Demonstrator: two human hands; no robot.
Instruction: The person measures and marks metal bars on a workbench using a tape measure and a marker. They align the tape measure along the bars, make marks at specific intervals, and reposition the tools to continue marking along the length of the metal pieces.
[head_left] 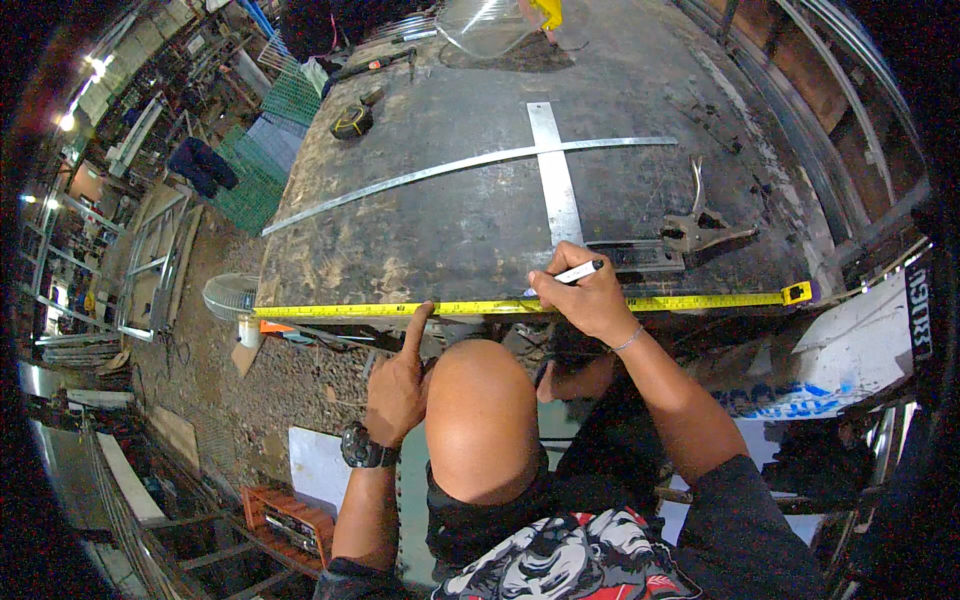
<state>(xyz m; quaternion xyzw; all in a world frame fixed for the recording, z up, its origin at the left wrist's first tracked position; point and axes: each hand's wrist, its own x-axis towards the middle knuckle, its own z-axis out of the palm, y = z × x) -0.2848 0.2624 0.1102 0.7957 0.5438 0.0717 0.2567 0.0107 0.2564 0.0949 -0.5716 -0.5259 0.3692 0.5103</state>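
Note:
A yellow tape measure (pixel 690 302) is stretched along the near edge of a dark, worn tabletop (pixel 420 245); its case lies at the right end. The index finger of my left hand (pixel 398 385) reaches out straight and touches the blade, while the other fingers curl below the edge. My right hand (pixel 590 305) is closed round a white marker (pixel 578 272) with a black end, its tip down at the blade. Just beyond that hand lies a wide steel ruler (pixel 553 180), crossed by a long thin metal strip (pixel 420 176).
Locking pliers (pixel 700 225) rest on a metal piece (pixel 635 256) at the right. A second tape measure (pixel 352 122) lies far left, and a clear face shield (pixel 490 22) at the back. Beside the table's left corner stands a fan (pixel 230 297). Metal framing (pixel 840 60) runs along the right.

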